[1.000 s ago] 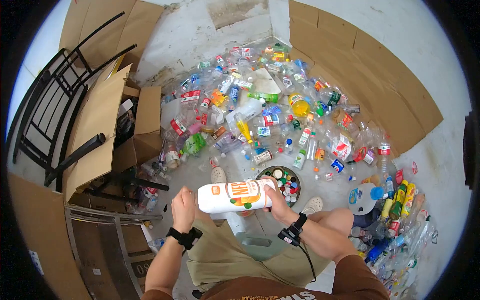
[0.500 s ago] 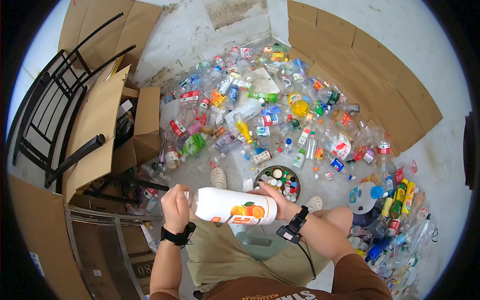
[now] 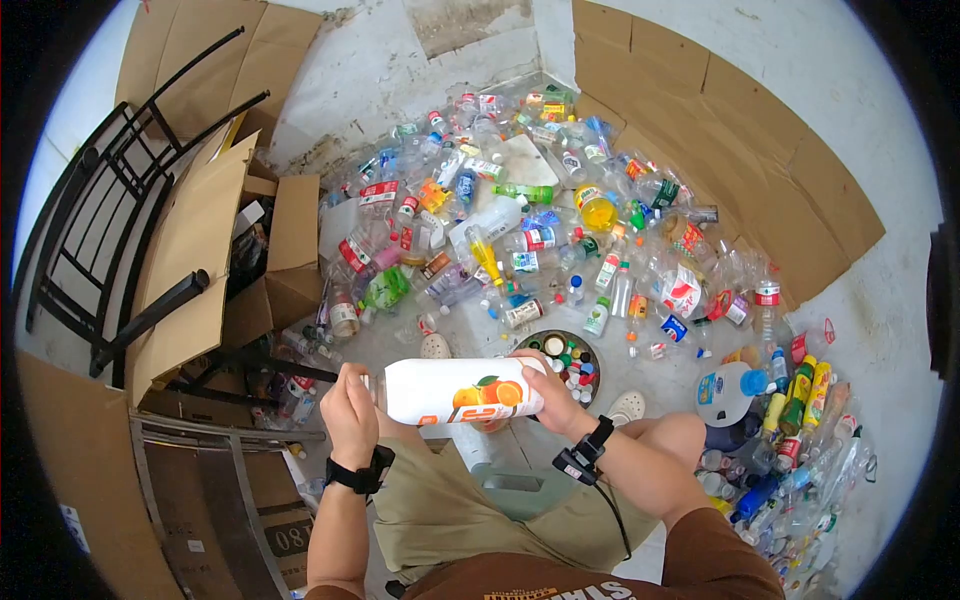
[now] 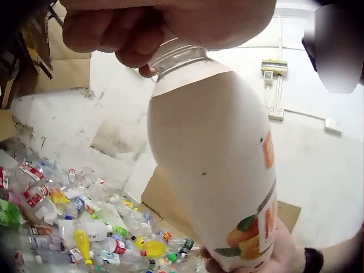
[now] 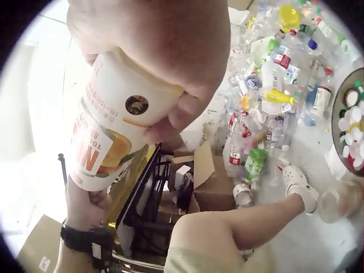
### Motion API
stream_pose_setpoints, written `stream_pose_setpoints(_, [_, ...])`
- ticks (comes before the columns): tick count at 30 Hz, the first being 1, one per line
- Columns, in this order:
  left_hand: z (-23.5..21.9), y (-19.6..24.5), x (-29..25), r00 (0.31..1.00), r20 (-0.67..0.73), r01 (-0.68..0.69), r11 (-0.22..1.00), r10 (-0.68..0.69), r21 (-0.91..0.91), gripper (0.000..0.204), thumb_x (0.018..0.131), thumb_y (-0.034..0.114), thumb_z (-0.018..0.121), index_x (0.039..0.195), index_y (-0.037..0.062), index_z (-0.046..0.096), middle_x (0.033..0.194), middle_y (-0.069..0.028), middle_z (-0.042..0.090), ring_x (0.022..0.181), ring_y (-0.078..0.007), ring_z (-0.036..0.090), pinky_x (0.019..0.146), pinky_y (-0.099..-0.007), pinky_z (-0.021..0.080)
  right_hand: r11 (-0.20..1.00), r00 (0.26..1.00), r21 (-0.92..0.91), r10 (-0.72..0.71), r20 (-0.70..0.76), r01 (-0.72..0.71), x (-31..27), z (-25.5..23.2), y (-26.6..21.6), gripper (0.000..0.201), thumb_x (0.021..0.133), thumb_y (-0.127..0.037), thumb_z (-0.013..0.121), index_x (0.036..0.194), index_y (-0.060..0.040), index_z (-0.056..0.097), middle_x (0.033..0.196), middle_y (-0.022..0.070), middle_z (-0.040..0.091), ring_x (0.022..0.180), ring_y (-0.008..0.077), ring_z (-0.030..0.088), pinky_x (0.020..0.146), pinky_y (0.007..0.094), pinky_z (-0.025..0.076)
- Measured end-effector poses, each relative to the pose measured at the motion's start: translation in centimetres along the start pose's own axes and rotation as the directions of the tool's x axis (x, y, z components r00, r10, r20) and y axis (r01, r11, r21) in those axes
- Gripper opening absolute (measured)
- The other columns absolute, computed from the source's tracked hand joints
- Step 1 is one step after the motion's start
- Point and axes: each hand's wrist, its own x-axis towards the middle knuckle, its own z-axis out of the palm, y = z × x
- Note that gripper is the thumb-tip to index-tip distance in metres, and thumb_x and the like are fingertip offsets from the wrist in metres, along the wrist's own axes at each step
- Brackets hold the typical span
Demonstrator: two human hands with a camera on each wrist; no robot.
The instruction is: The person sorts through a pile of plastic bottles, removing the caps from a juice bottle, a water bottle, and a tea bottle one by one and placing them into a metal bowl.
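Observation:
A large white juice bottle (image 3: 425, 392) with oranges on its label lies sideways in front of the body, held between both hands. My left hand (image 3: 350, 415) grips its neck end with curled fingers, and the cap end is hidden inside that hand. In the left wrist view a clear, ridged bit of neck shows below the curled fingers (image 4: 108, 34). At the other end my right hand (image 3: 555, 395) wraps round the bottle's base. Just beyond the bottle, a round tray (image 3: 598, 385) holds several loose caps.
A wide heap of plastic bottles (image 3: 530, 240) covers the floor ahead. More bottles (image 3: 790, 440) are piled at the right, beside a big clear jug (image 3: 722, 395). Black metal frames (image 3: 110, 200) and an open cardboard box (image 3: 290, 250) stand at the left. Cardboard sheets (image 3: 700, 120) line the wall.
The bottle has turned about its length, so the label's oranges now show instead of the large lettering. My left hand has shifted slightly left; the bottle dipped and rose again.

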Motion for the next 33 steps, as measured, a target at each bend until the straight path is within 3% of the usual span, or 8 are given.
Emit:
stream_pose_setpoints(6, [0.4,-0.4,0.1,0.996,-0.002,0.095,0.995,-0.094,0.017,0.029,0.097,0.017,0.037,0.086,-0.0009,0.057,0.060,-0.0204,0.049,0.055,-0.0367,0.052,0.053,-0.0407,0.039,0.947,0.983,-0.263,-0.185,0.017,0.183,-0.3,0.3,-0.2,0.042,0.094,-0.025,0.055,0.128,-0.0056,0.039,0.115,0.0094,0.049,0.108,0.0154,0.052,0.094,0.0307,0.044])
stream_pose_setpoints(11, [0.0,0.6,-0.4,0.996,0.060,0.069,0.997,-0.071,0.026,0.026,0.095,0.015,0.040,0.082,-0.0006,0.056,0.059,-0.0205,0.048,0.056,-0.0387,0.051,0.053,-0.0427,0.038,0.969,0.969,0.024,0.243,0.033,-0.244,0.0,-0.4,-1.2,0.045,0.096,-0.040,0.048,0.126,-0.0068,0.046,0.109,0.0107,0.062,0.092,0.0202,0.064,0.071,0.0350,0.053])
stream_pose_setpoints(13, [-0.3,0.7,-0.6,0.994,0.062,-0.087,0.996,0.086,0.022,0.024,0.093,0.015,0.043,0.081,-0.0003,0.057,0.059,-0.0199,0.048,0.056,-0.0385,0.051,0.053,-0.0435,0.038,0.891,0.891,0.039,0.449,0.069,-0.452,-0.1,-0.2,-1.6,0.054,0.096,-0.054,0.037,0.125,-0.0122,0.055,0.103,0.0094,0.070,0.078,0.0245,0.069,0.049,0.0365,0.052])
stream_pose_setpoints(17, [-1.9,2.0,0.2,0.914,0.092,-0.396,0.918,0.395,0.000,0.028,0.095,0.018,0.042,0.082,-0.0030,0.056,0.066,-0.0198,0.053,0.057,-0.0326,0.051,0.055,-0.0368,0.039,0.674,0.667,0.014,0.729,0.154,-0.739,-0.4,-0.6,-1.7,0.060,0.094,-0.063,0.033,0.130,-0.0208,0.054,0.113,0.0053,0.068,0.089,0.0256,0.068,0.056,0.0393,0.053])
stream_pose_setpoints(21, [-2.0,1.4,0.6,0.971,0.054,-0.234,0.972,0.233,0.030,0.029,0.096,0.018,0.041,0.083,-0.0030,0.056,0.066,-0.0186,0.052,0.057,-0.0288,0.050,0.056,-0.0359,0.039,0.748,0.776,0.220,0.569,0.271,-0.626,-0.7,0.8,-2.0,0.068,0.093,-0.067,0.033,0.141,-0.0196,0.043,0.131,0.0055,0.057,0.117,0.0255,0.056,0.082,0.0512,0.052])
stream_pose_setpoints(24, [-1.4,1.0,0.4,0.992,0.038,0.119,0.993,-0.120,0.026,0.033,0.098,0.022,0.039,0.085,-0.0023,0.057,0.064,-0.0174,0.050,0.058,-0.0263,0.048,0.057,-0.0370,0.040,0.964,0.967,0.074,0.252,0.034,-0.254,-0.5,1.0,-0.7,0.062,0.096,-0.053,0.043,0.145,-0.0167,0.031,0.136,0.0069,0.050,0.123,0.0232,0.051,0.088,0.0496,0.051])
stream_pose_setpoints(28, [-0.4,0.5,0.0,0.966,0.027,0.257,0.966,-0.257,-0.008,0.034,0.098,0.024,0.038,0.085,-0.0011,0.057,0.061,-0.0180,0.048,0.055,-0.0285,0.047,0.056,-0.0387,0.039,0.930,0.982,-0.321,-0.147,0.119,0.179,0.3,-0.2,1.0,0.055,0.099,-0.034,0.048,0.144,-0.0130,0.025,0.131,0.0105,0.050,0.113,0.0199,0.056,0.080,0.0404,0.054])
stream_pose_setpoints(33, [-0.8,1.4,-0.6,0.982,0.136,0.130,0.991,-0.131,0.018,0.035,0.097,0.024,0.040,0.084,-0.0034,0.058,0.063,-0.0162,0.050,0.057,-0.0224,0.045,0.056,-0.0369,0.038,0.886,0.890,-0.102,0.455,0.008,-0.452,-0.2,-0.7,-0.8,0.052,0.097,-0.050,0.040,0.130,-0.0121,0.049,0.113,0.0058,0.064,0.089,0.0167,0.065,0.051,0.0381,0.053])
